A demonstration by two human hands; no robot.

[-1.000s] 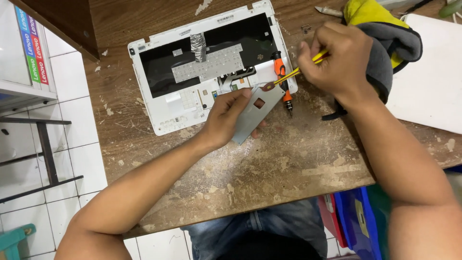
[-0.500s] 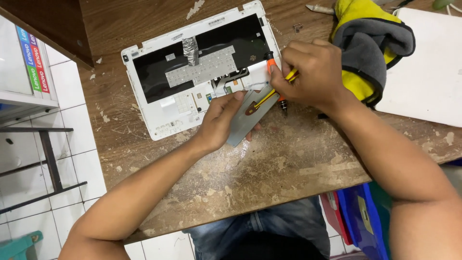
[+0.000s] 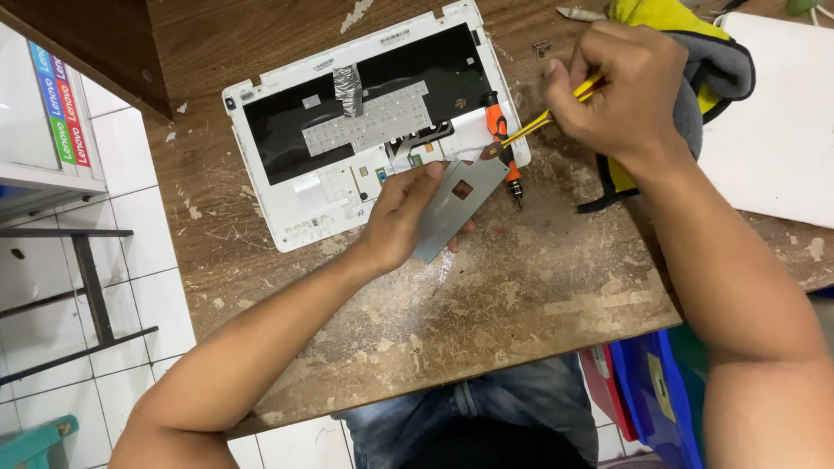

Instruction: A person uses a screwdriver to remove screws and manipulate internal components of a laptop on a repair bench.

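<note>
Inside, white laptop shell (image 3: 287,217) holds taped (image 3: 348,89) keyboard backing (image 3: 382,122).

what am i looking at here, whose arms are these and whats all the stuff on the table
This is one picture from a camera worn on a person's head, looking down at their own two bare arms over a worn wooden table. No machine is involved.

The left hand holds a flat grey metal plate with a small square hole in it. The right hand pinches a thin yellow-handled tool, and its tip meets the plate's upper end.

On the table lies a white laptop shell, opened up so its dark inside shows. Beside it rests an orange-and-black screwdriver. A yellow and grey cloth lies behind the right hand, with a white panel to its right.
</note>
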